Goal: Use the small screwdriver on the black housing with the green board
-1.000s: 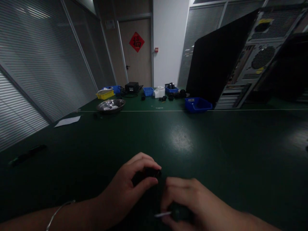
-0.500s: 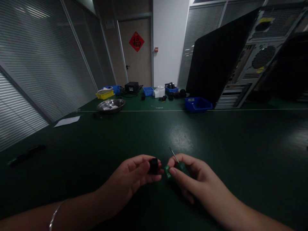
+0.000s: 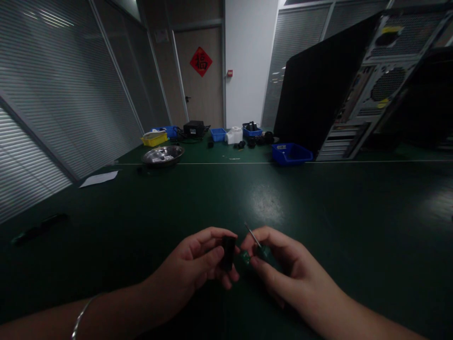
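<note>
Between the thumb and fingers of my left hand (image 3: 201, 259) is a small black block-shaped part (image 3: 229, 252). My right hand (image 3: 290, 264) has a screwdriver (image 3: 264, 251) with a dark green handle tucked in its grip, the thin metal shaft pointing up and to the left. A small green circuit board (image 3: 245, 257) is pinched at the fingertips of the same hand. The board sits just right of the black part; whether they touch is too dark to tell. Both hands are above the dark green table (image 3: 170, 198).
A metal bowl (image 3: 163, 156), a yellow tray (image 3: 155, 139) and a blue bin (image 3: 291, 155) stand further back. Behind the bin on the right is a large computer case (image 3: 318, 85). White paper (image 3: 99, 178) and a dark tool-like object (image 3: 38, 229) lie at left.
The black part has turned and shows a longer face, with my left fingers shifted around it. The green board has tilted, and the screwdriver has moved slightly down and left.
</note>
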Available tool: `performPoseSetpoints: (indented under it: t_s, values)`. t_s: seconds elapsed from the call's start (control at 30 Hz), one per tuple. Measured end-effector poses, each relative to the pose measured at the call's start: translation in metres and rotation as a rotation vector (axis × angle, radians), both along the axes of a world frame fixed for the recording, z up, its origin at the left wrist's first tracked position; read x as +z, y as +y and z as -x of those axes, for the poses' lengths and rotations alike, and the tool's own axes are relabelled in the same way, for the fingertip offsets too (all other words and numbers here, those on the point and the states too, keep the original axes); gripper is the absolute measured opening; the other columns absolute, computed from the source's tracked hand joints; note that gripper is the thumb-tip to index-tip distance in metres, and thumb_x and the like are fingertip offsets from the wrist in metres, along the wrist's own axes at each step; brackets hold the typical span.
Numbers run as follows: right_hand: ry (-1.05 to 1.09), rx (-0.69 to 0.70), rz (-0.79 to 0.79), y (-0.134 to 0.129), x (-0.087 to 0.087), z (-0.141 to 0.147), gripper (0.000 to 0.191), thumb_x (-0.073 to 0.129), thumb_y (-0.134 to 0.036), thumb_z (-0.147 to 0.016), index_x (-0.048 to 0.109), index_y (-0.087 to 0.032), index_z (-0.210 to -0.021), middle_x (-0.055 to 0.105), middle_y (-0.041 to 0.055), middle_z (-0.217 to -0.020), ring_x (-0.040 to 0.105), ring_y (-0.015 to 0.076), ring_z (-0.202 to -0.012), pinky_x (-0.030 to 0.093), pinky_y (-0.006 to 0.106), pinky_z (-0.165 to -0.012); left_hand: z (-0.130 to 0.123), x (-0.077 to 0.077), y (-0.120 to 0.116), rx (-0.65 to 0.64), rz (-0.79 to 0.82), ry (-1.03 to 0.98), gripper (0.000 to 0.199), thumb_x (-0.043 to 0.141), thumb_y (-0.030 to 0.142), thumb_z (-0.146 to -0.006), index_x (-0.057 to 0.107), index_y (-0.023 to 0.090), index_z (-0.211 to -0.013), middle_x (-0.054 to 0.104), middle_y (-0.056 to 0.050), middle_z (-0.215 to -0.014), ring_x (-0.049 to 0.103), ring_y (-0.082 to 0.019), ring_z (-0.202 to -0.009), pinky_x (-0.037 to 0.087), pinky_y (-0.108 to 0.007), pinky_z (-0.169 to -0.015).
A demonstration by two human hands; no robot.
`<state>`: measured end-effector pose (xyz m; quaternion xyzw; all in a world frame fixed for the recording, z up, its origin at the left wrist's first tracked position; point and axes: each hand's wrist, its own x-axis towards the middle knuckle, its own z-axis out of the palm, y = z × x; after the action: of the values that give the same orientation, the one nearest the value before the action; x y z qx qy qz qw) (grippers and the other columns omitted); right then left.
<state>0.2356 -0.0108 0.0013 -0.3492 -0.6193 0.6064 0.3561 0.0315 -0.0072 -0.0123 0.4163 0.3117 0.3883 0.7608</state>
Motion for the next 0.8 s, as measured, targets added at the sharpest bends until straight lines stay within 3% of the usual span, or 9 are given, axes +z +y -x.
performPoseSetpoints:
  t_s: [0.1, 0.2, 0.5, 0.6, 0.7, 0.8]
  values:
    - [-0.005, -0.003, -0.081, -0.0011, 0.0028, -0.0001, 0.007, 0.055, -0.02, -0.091, 0.061, -0.02, -0.095, 0.062, -0.0012, -0.081, 0.054, 0.0094, -0.061, 0.048, 0.022, -0.059, 0.0008, -0.0001, -0.0001, -0.01, 0.007, 0.02, 0.026, 0.066, 0.026, -0.088, 0.063, 0.015, -0.111, 0.068, -0.004, -0.083, 0.065, -0.013, -0.068, 0.05, -0.023, -0.06]
    - [-0.026, -0.019, -0.165, -0.0008, 0.0043, -0.0006, 0.01, 0.055, -0.015, -0.088, 0.063, -0.021, -0.089, 0.065, 0.0023, -0.088, 0.063, 0.0163, -0.083, 0.05, 0.031, -0.079, 0.0018, -0.0023, 0.0001, -0.02, -0.003, 0.01, 0.025, 0.066, 0.025, -0.089, 0.062, 0.018, -0.112, 0.067, -0.004, -0.086, 0.066, -0.013, -0.068, 0.05, -0.022, -0.057]
    - [-0.075, -0.068, -0.27, -0.001, 0.0052, -0.0015, 0.014, 0.054, -0.014, -0.089, 0.064, -0.023, -0.094, 0.068, 0.0031, -0.093, 0.066, 0.0186, -0.089, 0.052, 0.031, -0.079, 0.001, -0.0036, -0.0005, -0.011, -0.048, 0.036, 0.025, 0.067, 0.025, -0.087, 0.061, 0.019, -0.111, 0.067, -0.004, -0.097, 0.065, -0.013, -0.072, 0.048, -0.024, -0.062]
    - [-0.092, -0.101, -0.251, -0.0027, 0.0041, -0.0019, 0.012, 0.056, -0.015, -0.089, 0.061, -0.023, -0.095, 0.067, 0.0032, -0.092, 0.065, 0.0196, -0.092, 0.053, 0.031, -0.079, 0.004, -0.0064, -0.0006, 0.012, -0.092, 0.084, 0.025, 0.071, 0.018, -0.084, 0.063, 0.02, -0.108, 0.069, -0.004, -0.104, 0.064, -0.014, -0.089, 0.047, -0.026, -0.077]
    - [-0.091, -0.14, -0.256, -0.0045, 0.0021, -0.0029, 0.016, 0.057, -0.015, -0.088, 0.059, -0.024, -0.1, 0.065, 0.0031, -0.095, 0.064, 0.0193, -0.093, 0.053, 0.031, -0.079, 0.0061, -0.0062, -0.0012, 0.027, -0.095, 0.173, 0.02, 0.074, 0.014, -0.08, 0.068, 0.02, -0.099, 0.069, -0.003, -0.102, 0.061, -0.016, -0.099, 0.043, -0.029, -0.087]
    - [-0.093, -0.128, -0.254, -0.0053, 0.0009, -0.0033, 0.017, 0.055, -0.014, -0.09, 0.055, -0.025, -0.102, 0.064, 0.0029, -0.098, 0.062, 0.0188, -0.095, 0.053, 0.03, -0.08, 0.0054, -0.0034, -0.0019, 0.016, -0.145, 0.186, 0.019, 0.075, 0.014, -0.078, 0.07, 0.02, -0.095, 0.068, -0.002, -0.096, 0.061, -0.017, -0.095, 0.043, -0.031, -0.084]
